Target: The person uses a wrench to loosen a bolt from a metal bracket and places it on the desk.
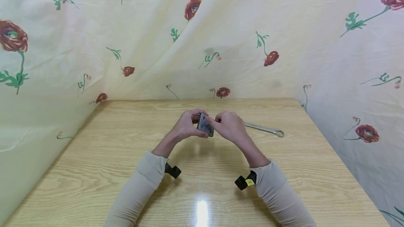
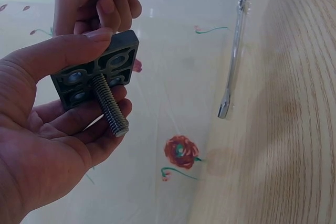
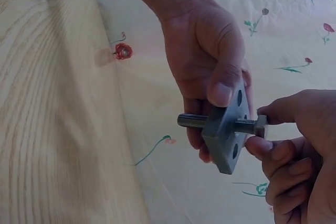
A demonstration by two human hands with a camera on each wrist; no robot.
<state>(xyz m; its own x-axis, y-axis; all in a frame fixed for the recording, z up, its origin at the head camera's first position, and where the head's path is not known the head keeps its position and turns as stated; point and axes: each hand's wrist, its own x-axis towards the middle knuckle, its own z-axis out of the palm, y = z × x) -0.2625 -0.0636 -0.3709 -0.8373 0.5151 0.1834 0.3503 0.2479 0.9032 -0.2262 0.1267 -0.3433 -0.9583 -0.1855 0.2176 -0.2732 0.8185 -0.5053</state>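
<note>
While the left hand (image 1: 187, 125) grips a grey plate (image 3: 222, 136), the right hand (image 1: 231, 126) pinches the head of a bolt (image 2: 109, 102) running through it. A yellow label (image 1: 250, 182) is too small to read.

My forearms (image 1: 135, 188) reach forward and slant inward, bringing my hands close together in front of me. My left hand (image 1: 187, 126) grips firmly, its thumb laid opposite the bent fingers. My right hand (image 1: 230, 126) pinches between fingertip and thumb, its remaining fingers curled toward the palm.
</note>
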